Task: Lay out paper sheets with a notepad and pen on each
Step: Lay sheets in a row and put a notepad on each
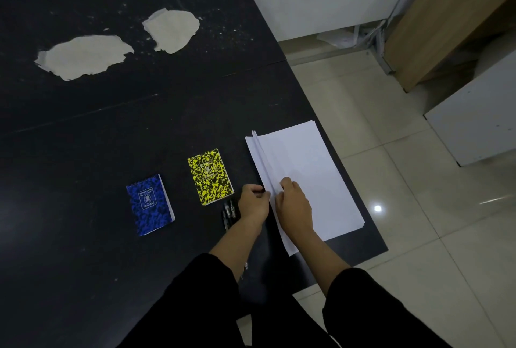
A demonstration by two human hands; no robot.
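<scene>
A stack of white paper sheets (307, 169) lies near the right edge of the black table (111, 130). Its left edge is lifted slightly. My left hand (252, 202) pinches that lifted edge at the near left side. My right hand (293, 202) rests on top of the stack, fingers curled at the same edge. A yellow speckled notepad (210, 176) lies left of the paper. A blue speckled notepad (150, 204) lies further left. Black pens (229, 212) lie beside my left hand, partly hidden by it.
Two patches (86, 56) where the table's black surface has peeled off show at the back left. The table's right edge runs close beside the paper, with tiled floor (418, 222) beyond. A wooden cabinet (446, 21) and a white box (480, 124) stand on the right.
</scene>
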